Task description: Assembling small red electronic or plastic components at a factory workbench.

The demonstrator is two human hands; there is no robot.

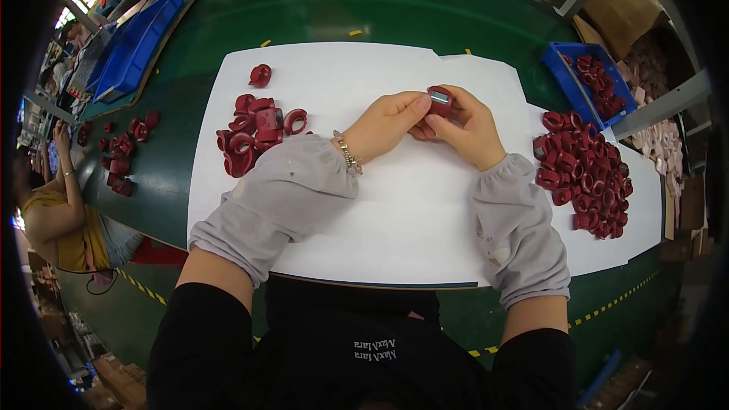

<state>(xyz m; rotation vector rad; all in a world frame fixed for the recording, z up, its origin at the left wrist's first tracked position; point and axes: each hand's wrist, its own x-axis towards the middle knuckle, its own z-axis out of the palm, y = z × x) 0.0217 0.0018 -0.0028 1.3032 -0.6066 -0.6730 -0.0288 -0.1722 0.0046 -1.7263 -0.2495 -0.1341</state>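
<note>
Wide fisheye view, looking down at a green worktable point(304, 11) w/ white paper point(410, 239) spread over the near part; the sheets overlap toward the R. side. A small pile of dark-red loops point(241, 123) lies on the paper at L., w/ one lone loop point(260, 75) just beyond it. A much bigger heap point(583, 171) sits on the paper at R., and past that a blue bin point(562, 91) holds more of the same.

Rm. is a busy workshop: metal posts point(664, 106), cardboard boxes point(630, 4) and a mass of pale pink items point(661, 118) at upper R.; a long blue tray point(140, 49) at upper L. A co-worker in a yellow top point(64, 231) sits at far L., near scattered red pieces point(118, 156). Green floor point(531, 353) w/ yellow-and-dark striped tape.

The held piece point(440, 102) is dark red, smooth, w/ a small rectangular greyish window, shiny, facing up; its underside is hidden by fingers. It's raised above the far part of the paper, approx. center, between the two hands.

L. hand point(386, 123), w/ a beaded bracelet point(347, 153) at the wrist, grips the piece's L. edge by thumb & fingertips. R. hand point(472, 130) pinches its R. side, thumb in front, fingers curled behind. Both forearms wear grey sleeve covers point(285, 190) over bare skin, black top above.
</note>
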